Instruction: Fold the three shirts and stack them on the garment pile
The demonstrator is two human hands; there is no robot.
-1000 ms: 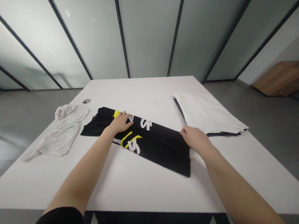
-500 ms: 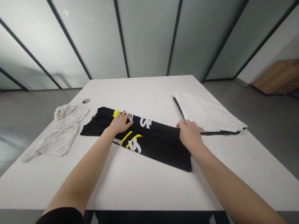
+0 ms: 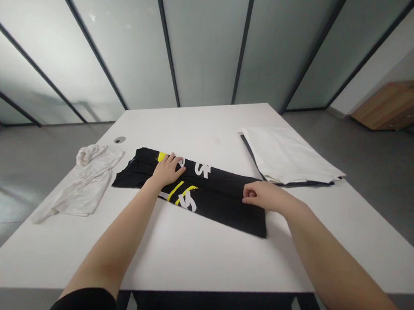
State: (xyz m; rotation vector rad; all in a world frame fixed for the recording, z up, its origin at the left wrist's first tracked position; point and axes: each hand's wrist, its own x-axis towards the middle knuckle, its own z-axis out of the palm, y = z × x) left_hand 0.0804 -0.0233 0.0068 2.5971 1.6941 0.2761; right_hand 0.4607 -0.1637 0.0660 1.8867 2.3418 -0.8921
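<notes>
A black T-shirt (image 3: 221, 194) with white and yellow lettering lies folded into a long strip across the middle of the table. My left hand (image 3: 168, 170) rests on its printed left part, fingers spread and pressing down on the cloth. Over the right end of the shirt is my right hand (image 3: 263, 195), its fingers curled in and no cloth visibly caught in them. Whether its knuckles touch the fabric is hard to see. Rumpled at the shirt's left lies a white garment (image 3: 87, 184).
Folded white cloth (image 3: 288, 156) lies on top of a dark piece at the right of the white table (image 3: 193, 253). A round cable hole (image 3: 119, 140) sits near the left edge. Beyond are frosted glass panels (image 3: 204, 41) and a wooden cabinet (image 3: 391, 106).
My right hand has moved from the shirt's far edge towards me, over its right end, and its fingers are now curled. My left hand and the shirt stay where they were.
</notes>
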